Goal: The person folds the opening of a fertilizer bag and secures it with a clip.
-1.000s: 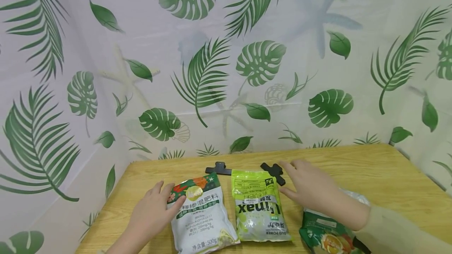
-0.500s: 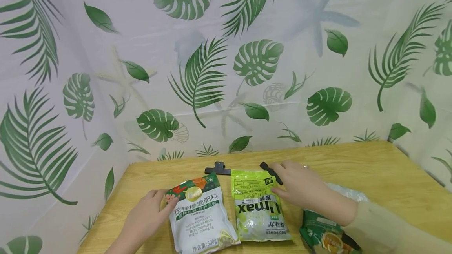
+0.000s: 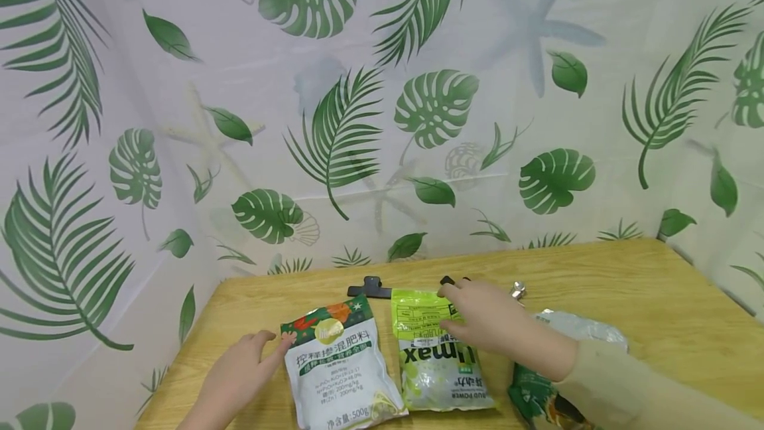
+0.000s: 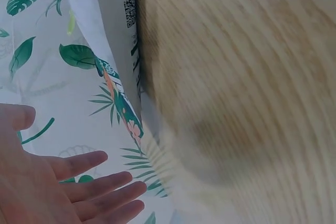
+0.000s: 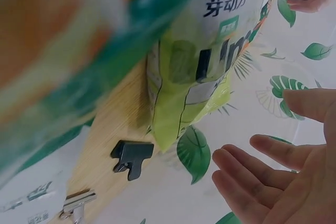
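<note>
A white fertilizer bag (image 3: 343,370) with a green, flowered top band lies on the wooden table. My left hand (image 3: 239,371) is at its upper left corner; the left wrist view shows its fingers (image 4: 100,187) extended and holding nothing. To the right lies a lime-green bag (image 3: 438,380), its print upside down. Over that bag's upper right part hovers my right hand (image 3: 492,320). Its fingers (image 5: 252,182) look loosely extended and apart from the bag in the right wrist view. One black clip (image 3: 449,280) is mostly hidden behind this hand.
Another black clip (image 3: 371,288) lies behind the bags. A silver clip (image 3: 518,290) sits farther right. Partly under my right forearm is a dark green bag (image 3: 531,393) with a silvery end. A leaf-patterned cloth (image 3: 382,151) stands behind the table (image 3: 644,297).
My right hand has moved left, from beside the black clip to above the lime-green bag, uncovering the silver clip. The left hand has drawn back slightly left from the white bag.
</note>
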Demonstrator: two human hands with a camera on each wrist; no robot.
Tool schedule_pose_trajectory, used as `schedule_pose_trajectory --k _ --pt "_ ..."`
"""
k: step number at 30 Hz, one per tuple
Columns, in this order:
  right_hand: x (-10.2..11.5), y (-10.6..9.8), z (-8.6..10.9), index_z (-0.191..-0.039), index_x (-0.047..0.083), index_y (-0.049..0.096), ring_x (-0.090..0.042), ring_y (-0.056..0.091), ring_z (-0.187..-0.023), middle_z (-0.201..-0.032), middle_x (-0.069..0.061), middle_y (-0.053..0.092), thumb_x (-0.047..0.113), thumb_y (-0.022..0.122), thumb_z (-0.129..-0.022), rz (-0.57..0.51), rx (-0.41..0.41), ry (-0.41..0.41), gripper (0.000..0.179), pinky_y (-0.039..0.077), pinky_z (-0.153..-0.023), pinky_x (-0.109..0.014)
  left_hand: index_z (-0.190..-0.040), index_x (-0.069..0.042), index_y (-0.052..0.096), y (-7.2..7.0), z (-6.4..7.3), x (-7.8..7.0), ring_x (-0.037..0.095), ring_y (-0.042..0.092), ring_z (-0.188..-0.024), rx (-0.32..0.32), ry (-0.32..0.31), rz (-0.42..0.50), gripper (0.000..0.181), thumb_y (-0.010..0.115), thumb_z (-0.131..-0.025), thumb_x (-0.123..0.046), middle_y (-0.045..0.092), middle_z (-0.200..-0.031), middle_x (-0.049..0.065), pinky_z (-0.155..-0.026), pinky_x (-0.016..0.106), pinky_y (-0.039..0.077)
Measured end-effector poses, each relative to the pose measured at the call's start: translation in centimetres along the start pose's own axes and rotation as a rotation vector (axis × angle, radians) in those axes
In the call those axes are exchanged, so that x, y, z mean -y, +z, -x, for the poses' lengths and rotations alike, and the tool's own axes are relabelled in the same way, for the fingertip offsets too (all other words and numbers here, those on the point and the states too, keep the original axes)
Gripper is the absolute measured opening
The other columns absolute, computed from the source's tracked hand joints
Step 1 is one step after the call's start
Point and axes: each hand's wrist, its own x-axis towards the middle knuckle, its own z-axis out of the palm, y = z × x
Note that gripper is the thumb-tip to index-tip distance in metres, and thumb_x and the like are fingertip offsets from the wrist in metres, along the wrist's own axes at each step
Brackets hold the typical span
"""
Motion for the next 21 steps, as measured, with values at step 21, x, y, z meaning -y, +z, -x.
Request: schedule_pose_trajectory --k 21 --pt "3.1 0.1 -1.9 -0.124 0.007 0.072 -0.020 0.072 -0.092 -0.109 -0.007 0.078 0.032 0.080 -0.096 -0.149 0.050 0.041 0.038 0.061 -0.078 -0.042 -0.124 -0.001 0.072 0.5 -0.3 0.9 0.031 0.074 -0.104 0.069 -0.041 0.067 0.055 0.051 -0.110 -0.050 0.078 -0.118 0.013 -0.089 0.055 0.058"
